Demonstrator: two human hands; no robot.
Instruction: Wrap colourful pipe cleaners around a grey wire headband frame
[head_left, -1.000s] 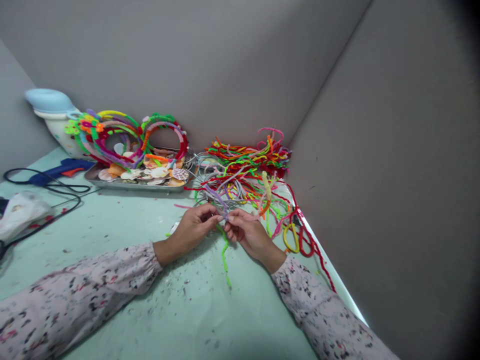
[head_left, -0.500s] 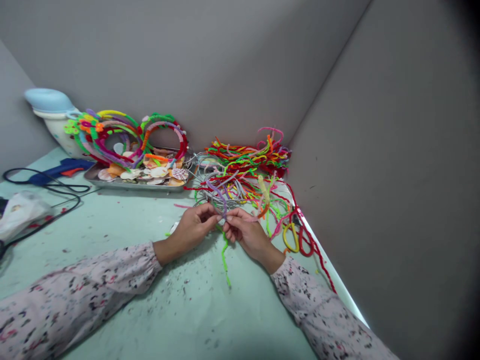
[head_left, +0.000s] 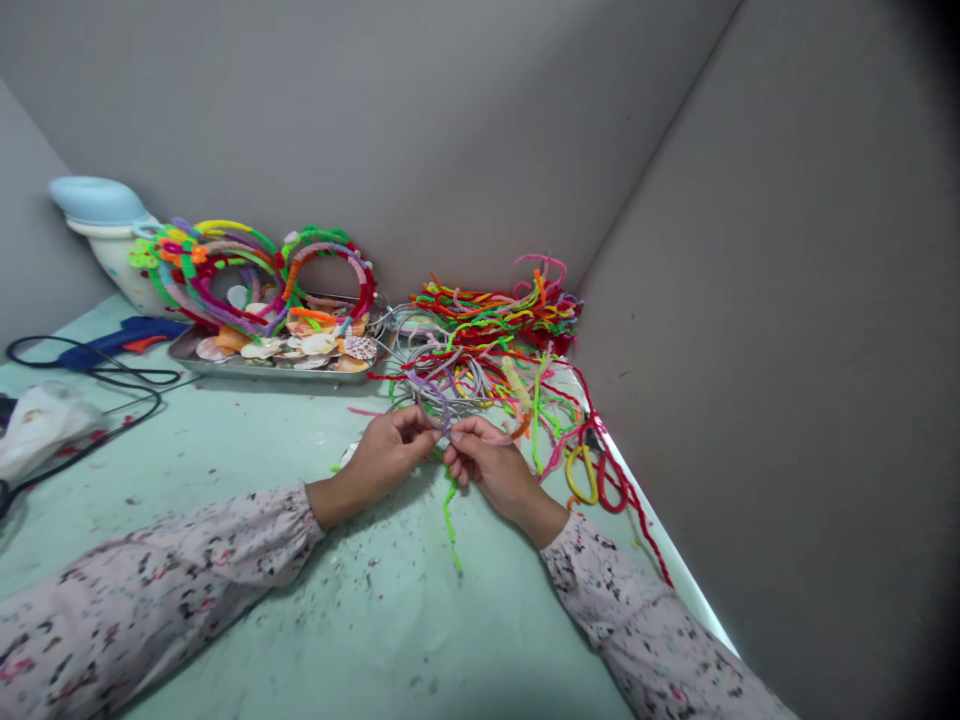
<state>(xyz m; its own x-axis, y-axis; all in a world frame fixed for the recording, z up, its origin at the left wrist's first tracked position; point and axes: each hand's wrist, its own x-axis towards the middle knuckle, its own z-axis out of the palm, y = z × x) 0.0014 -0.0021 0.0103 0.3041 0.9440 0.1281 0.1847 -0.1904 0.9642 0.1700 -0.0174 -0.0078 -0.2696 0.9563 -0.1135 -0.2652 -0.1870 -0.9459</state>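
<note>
Thumb and fingertips of my left hand point(head_left: 394, 450) pinch a purple pipe cleaner point(head_left: 436, 392), which curves up from between both hands. Close beside it, my right hand point(head_left: 487, 462) is closed on the same piece at the fingertips. A covered strip, pale yellow, orange and pink point(head_left: 519, 400), rises in an arc from my right fingers; its lower end is hidden by the hand. Below the hands a bright green pipe cleaner point(head_left: 450, 525) lies on the table, its upper end hidden under my fingers.
A metal tray point(head_left: 277, 374) of shells holds colourful wrapped headbands point(head_left: 330, 240). Behind my hands lie heaped pipe cleaners point(head_left: 495, 315) and grey wire loops. Scissors with yellow and red handles point(head_left: 582, 475) lie right. A blue glue gun point(head_left: 112, 340) with black cord lies left, near a blue-lidded container point(head_left: 105, 205).
The purple pipe cleaner's free end has bent over to the left and lower. The yellow-tipped strip has tilted left. My hands stay almost in place.
</note>
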